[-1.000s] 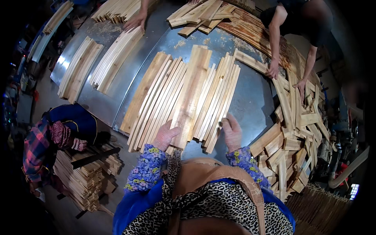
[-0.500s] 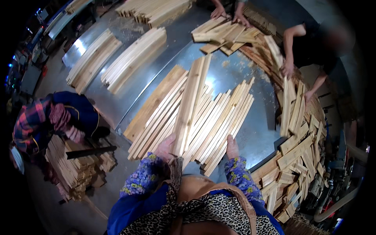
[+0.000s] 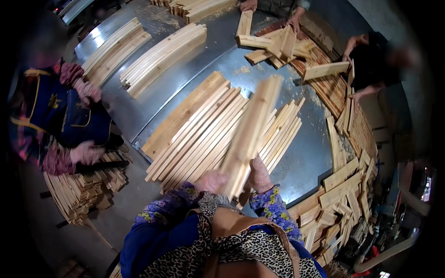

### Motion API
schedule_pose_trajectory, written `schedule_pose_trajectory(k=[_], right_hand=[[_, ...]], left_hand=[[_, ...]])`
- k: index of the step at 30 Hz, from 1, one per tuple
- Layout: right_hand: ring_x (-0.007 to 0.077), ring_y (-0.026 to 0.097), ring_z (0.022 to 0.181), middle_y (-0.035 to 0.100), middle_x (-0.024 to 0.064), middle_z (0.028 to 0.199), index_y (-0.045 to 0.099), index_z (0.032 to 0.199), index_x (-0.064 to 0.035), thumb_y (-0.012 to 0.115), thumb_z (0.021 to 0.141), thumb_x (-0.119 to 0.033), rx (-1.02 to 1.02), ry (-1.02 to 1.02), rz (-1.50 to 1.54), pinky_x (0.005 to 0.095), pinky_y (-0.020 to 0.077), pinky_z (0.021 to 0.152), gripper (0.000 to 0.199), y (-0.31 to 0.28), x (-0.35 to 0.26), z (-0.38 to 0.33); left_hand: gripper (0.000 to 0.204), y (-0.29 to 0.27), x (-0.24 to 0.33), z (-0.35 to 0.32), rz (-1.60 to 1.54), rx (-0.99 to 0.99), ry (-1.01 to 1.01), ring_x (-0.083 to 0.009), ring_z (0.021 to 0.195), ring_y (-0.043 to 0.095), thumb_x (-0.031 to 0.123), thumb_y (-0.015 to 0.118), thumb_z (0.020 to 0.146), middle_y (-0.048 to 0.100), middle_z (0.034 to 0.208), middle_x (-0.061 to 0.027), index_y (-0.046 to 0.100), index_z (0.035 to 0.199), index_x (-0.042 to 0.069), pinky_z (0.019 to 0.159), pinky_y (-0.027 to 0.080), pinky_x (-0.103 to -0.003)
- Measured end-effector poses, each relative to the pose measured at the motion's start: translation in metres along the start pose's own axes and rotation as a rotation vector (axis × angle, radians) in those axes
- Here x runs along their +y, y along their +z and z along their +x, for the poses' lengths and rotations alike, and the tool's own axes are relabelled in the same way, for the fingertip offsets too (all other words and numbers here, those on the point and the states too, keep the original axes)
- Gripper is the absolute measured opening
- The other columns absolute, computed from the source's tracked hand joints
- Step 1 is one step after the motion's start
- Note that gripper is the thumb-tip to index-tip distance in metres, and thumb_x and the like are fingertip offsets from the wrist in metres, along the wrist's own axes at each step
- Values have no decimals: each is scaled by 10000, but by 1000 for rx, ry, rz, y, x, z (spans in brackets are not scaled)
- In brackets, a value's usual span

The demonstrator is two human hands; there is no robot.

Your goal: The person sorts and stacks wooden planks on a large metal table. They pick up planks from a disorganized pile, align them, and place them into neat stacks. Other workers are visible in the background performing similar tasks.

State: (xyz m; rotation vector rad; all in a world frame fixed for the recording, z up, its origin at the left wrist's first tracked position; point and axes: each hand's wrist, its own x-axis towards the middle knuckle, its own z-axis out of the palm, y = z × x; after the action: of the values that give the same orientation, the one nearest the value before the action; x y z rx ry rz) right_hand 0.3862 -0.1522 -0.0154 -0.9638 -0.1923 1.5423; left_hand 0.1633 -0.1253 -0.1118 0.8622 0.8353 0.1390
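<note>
Slat bundle [image 3: 250,134], blurred, lifted at a tilt above the row of slats [image 3: 199,125] on the metal table [image 3: 306,153]. Left hand [image 3: 211,181] and right hand [image 3: 260,176] clasp its near end from either side. Co-worker [image 3: 51,116] stands left beside stacked slats [image 3: 74,190].

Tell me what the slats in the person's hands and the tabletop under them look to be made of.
Slats: pale, unfinished sawn wood, judging by the light tan colour, the grain lines and the sawdust nearby. Tabletop: probably sheet metal, grey with a dull sheen that reflects light; steel or zinc-coated cannot be told. Both hands grip the lifted bundle.
</note>
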Motion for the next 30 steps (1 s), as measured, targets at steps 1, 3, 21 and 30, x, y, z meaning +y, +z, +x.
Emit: schedule_pose_trajectory(k=[1, 3, 21, 30], right_hand=[[382, 684, 1217, 657, 251, 1313, 360, 1583, 119, 841, 907, -320, -39, 119, 49, 515, 578, 1135, 939, 10, -5, -3], [374, 712, 1076, 687, 245, 1149, 450, 1456, 142, 703, 896, -301, -92, 63, 65, 533, 646, 958, 757, -7, -1, -8], [418, 672, 1189, 744, 268, 1219, 630, 1382, 65, 584, 1007, -595, 612, 134, -919, 479, 477, 1091, 760, -166, 62, -77], [237, 669, 1029, 711, 121, 1188, 652, 1282, 45, 596, 1077, -234, 722, -534, -385, 365, 539, 913, 351, -98, 24, -131]], left_hand=[[704, 10, 8, -1, -23, -73, -1, -314, 992, 769, 463, 731, 1030, 770, 1157, -194, 571, 1480, -55, 937, 659, -442], [786, 40, 57, -18, -129, -260, -52, -358, 1051, 763, 519, 713, 1022, 770, 1184, -204, 537, 1510, -72, 1011, 643, -465], [720, 42, 102, -61, 852, 186, 74, -341, 1384, 649, 419, 683, 1002, 657, 1496, -244, 530, 1577, 14, 1142, 538, -424], [797, 83, 68, -63, 673, -48, 189, -348, 1357, 653, 487, 704, 1003, 608, 1539, -262, 493, 1615, 21, 1160, 513, -415]])
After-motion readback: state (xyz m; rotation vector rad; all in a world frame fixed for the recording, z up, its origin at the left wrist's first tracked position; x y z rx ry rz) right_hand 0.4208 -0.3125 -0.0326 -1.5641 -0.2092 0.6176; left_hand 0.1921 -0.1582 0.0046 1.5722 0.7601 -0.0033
